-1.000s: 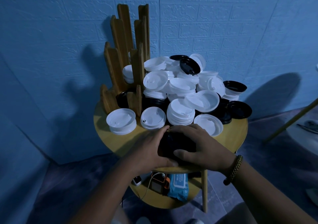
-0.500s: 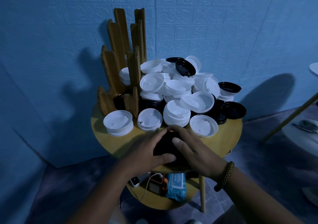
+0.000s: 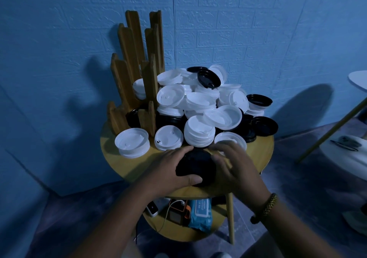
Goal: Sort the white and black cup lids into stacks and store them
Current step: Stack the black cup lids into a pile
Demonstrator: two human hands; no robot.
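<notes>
A stack of black lids (image 3: pixel 195 165) stands near the front edge of the round wooden table (image 3: pixel 111 148). My left hand (image 3: pixel 170 166) grips it, thumb round the near side and fingers over the far side. Blurred by motion, my right hand (image 3: pixel 236 164) hovers at the stack's right with its fingers spread, holding nothing. Behind lies a mixed heap of white lids (image 3: pixel 198 99) and black lids (image 3: pixel 264 125). In front of the heap are three white stacks: left (image 3: pixel 132 142), middle (image 3: pixel 168 137) and right (image 3: pixel 199 133).
A wooden slatted lid rack (image 3: pixel 137 59) rises at the table's back left against the blue wall, with some lids in its slots. The lower shelf holds a wipes pack (image 3: pixel 199 212) and small devices. A white table (image 3: pixel 357 79) and a slanted wooden leg stand to the right.
My right hand has come off the black stack and spread its fingers. My left hand keeps its grip on it. The view has shifted slightly.
</notes>
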